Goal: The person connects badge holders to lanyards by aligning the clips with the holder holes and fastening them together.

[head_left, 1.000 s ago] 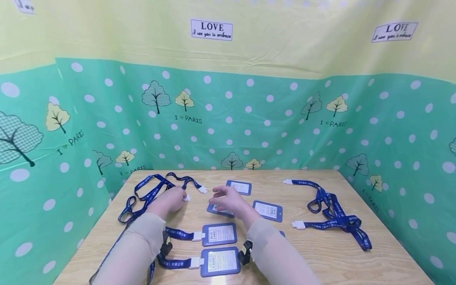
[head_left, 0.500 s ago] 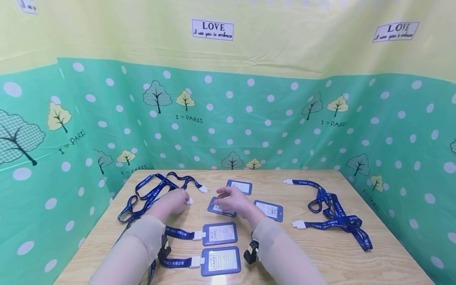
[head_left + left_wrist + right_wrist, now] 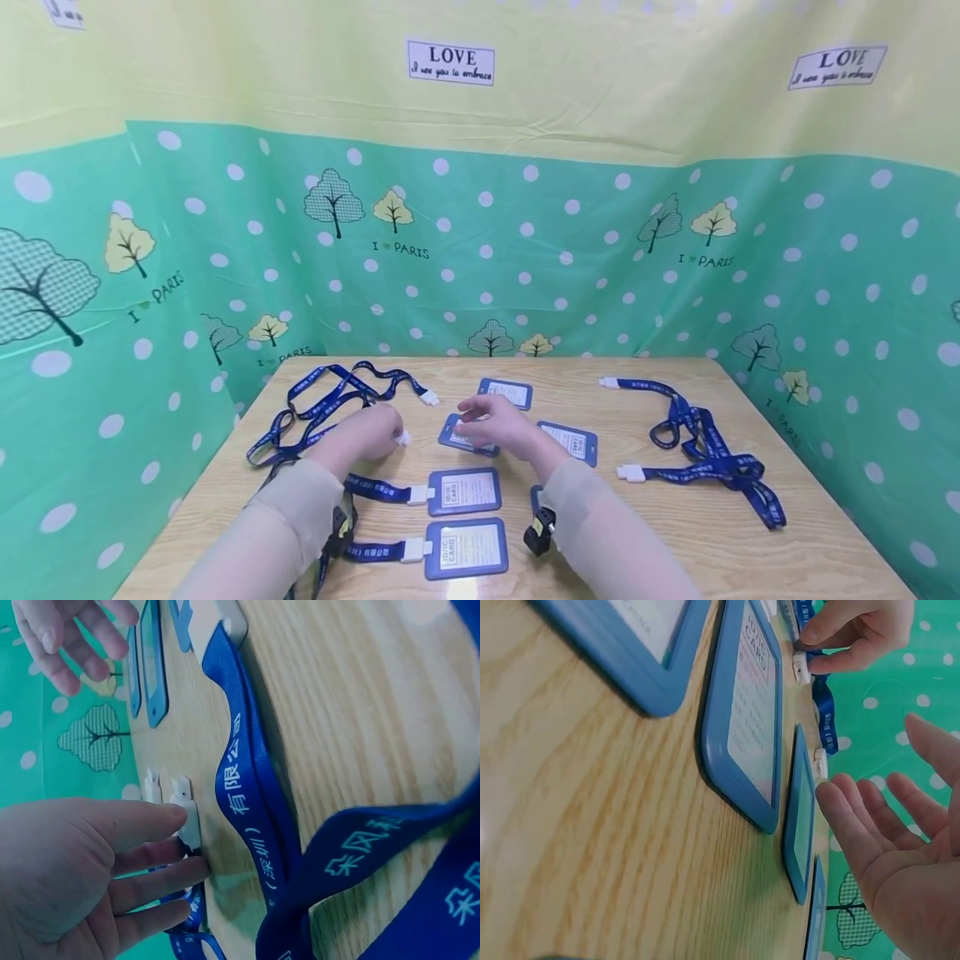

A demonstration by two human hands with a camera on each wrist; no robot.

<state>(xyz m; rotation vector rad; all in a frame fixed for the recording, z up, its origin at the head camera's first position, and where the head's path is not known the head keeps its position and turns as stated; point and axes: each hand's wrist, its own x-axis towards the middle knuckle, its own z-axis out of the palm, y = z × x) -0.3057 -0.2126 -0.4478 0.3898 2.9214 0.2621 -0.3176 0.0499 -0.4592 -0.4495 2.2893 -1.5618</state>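
My left hand point(image 3: 366, 435) pinches the white clip point(image 3: 405, 437) of a blue lanyard between thumb and fingers, just above the table; the left wrist view shows this white clip point(image 3: 184, 806) at the thumb tip. My right hand point(image 3: 498, 427) hovers with loosely spread fingers over a blue ID card holder point(image 3: 448, 430), partly hiding it. In the right wrist view the right hand point(image 3: 900, 862) holds nothing, and the holder point(image 3: 801, 817) lies flat below its fingers. Closer to me, two card holders point(image 3: 465, 492) point(image 3: 467, 550) are joined to lanyards by white clips.
Further card holders lie at the back point(image 3: 510, 393) and right of my right hand point(image 3: 573, 442); another is mostly hidden under the right wrist. Tangled blue lanyards point(image 3: 303, 408) spread at left, more lanyards point(image 3: 705, 450) at right. A patterned curtain point(image 3: 525, 250) surrounds the wooden table point(image 3: 570, 542).
My left hand has moved a little right and towards me with the lanyard clip. The right hand stays over the same card holder, its forearm shifted slightly to the right.
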